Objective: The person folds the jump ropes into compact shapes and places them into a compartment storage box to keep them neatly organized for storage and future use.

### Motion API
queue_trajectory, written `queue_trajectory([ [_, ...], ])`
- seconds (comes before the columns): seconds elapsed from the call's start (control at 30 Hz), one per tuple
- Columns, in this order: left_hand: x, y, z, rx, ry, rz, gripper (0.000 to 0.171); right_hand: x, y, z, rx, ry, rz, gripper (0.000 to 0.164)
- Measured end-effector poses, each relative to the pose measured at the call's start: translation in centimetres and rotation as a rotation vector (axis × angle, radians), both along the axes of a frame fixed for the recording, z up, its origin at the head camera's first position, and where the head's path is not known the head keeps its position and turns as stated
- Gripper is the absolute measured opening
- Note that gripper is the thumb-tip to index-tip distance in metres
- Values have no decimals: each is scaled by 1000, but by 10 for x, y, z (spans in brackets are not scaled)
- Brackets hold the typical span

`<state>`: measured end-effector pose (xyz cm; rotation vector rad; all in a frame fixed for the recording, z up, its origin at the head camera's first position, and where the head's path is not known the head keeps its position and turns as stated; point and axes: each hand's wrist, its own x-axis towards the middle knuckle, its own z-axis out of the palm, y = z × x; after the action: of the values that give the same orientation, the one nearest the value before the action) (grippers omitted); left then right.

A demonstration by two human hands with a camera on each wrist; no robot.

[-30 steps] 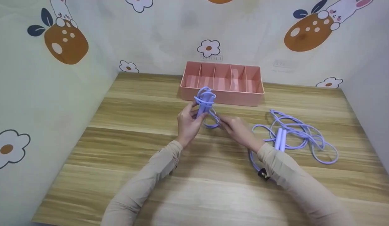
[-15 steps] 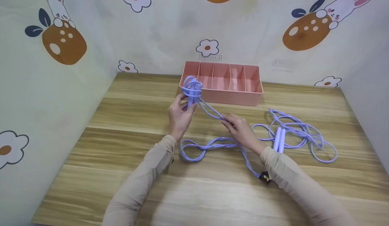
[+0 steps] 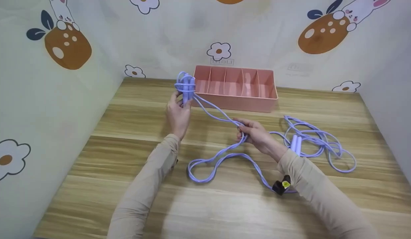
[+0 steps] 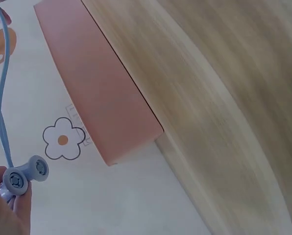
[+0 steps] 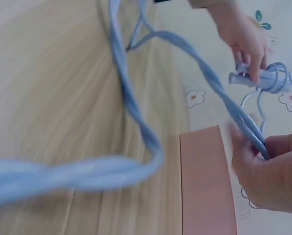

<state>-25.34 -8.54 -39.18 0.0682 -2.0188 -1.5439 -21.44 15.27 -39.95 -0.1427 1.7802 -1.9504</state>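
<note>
Your left hand grips a pair of lavender-blue, plastic-looking cylindrical handles, side by side and roughly upright, with thumb and fingers closed on their lower part. Around their upper part run a few turns of smooth lavender-blue cord, with a small loop standing at the top. Your right hand pinches the same cord, doubled, between thumb and fingers; the right wrist view shows this pinch plainly. Between your hands the two strands run sloping and slightly apart, meeting at the right fingers.

Below the right hand, the rest of the doubled cord hangs to the wood-grain tabletop, lies there in a loose, twisted bend, and passes under your right forearm, where its end is hidden.

The handles are held up just beside the left end of the pink, open-topped box with upright dividers. Near your right forearm lies a second pair of lavender-blue handles among a tangle of matching cord.

You seem to be partway through winding the cord round the handles, with plenty left unwound. The next move probably calls for a steady left grip while you lead the doubled strands round the handles under light tension, minding that the slack does not snag on your forearm or that the turns slip off the top.
</note>
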Motion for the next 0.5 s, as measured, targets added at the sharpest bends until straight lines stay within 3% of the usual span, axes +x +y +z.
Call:
queue_trajectory([
  [0.13, -4, -1, 0, -7, -6, 51, 36, 3, -5, 10, -11, -50, 2, 45],
  [0.33, -5, -2, 2, -13, -36, 90, 37, 5, -6, 16, 201, 57, -31, 31],
  [0.5, -5, -3, 1, -67, -70, 100, 35, 9, -2, 21, 319, 173, -6, 35],
])
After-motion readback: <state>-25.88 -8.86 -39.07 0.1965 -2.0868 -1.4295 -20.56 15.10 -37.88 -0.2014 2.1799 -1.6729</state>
